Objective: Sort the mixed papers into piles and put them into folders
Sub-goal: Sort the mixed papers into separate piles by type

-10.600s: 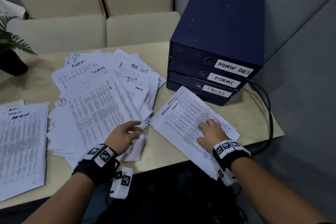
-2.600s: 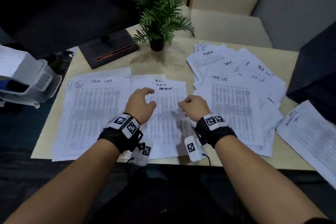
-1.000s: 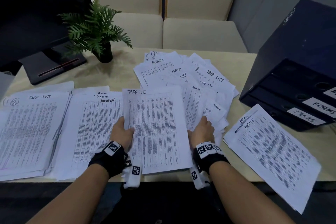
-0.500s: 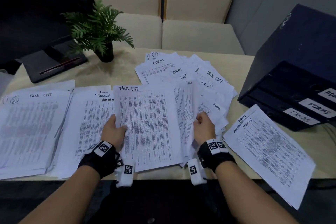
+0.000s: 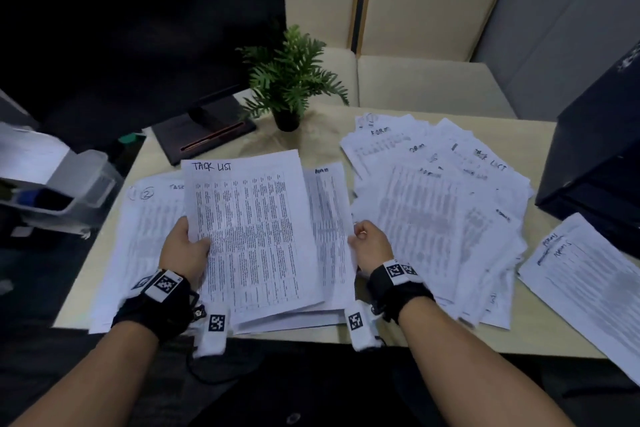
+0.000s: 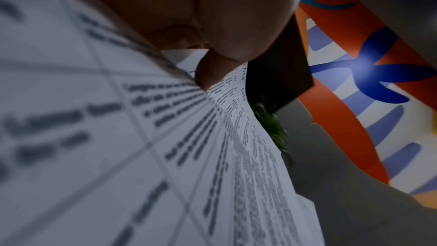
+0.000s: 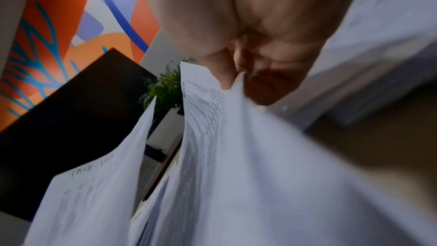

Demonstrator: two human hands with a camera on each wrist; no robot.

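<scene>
On the near half of the counter [image 5: 311,139], the left hand [image 5: 183,253] is gripping the TASK LIST sheet [image 5: 252,236] by its left edge, with the thumb lying on the printed face. It is holding the sheet raised and tilted above the sorted piles. The right hand [image 5: 372,246] is pinching the right edge of another sheet [image 5: 332,253] between thumb and curled fingers. That sheet is lying under the raised one, over the ADMIN pile [image 5: 327,198], and whether it belongs to that pile is not clear. Half hidden beneath the raised sheet, the task list pile [image 5: 145,229] is sitting at the left end of the counter. The mixed papers [image 5: 433,204] are fanning out to the right of the hands, several of them headed FORM or TASK LIST in handwriting. Farther right, a forms pile [image 5: 588,288] is overhanging the near edge, just beside the dark drawer cabinet [image 5: 595,156]. A potted plant [image 5: 291,80] and a monitor [image 5: 138,10] are standing at the back. A grey tray [image 5: 69,184] is sitting off the left end.
</scene>
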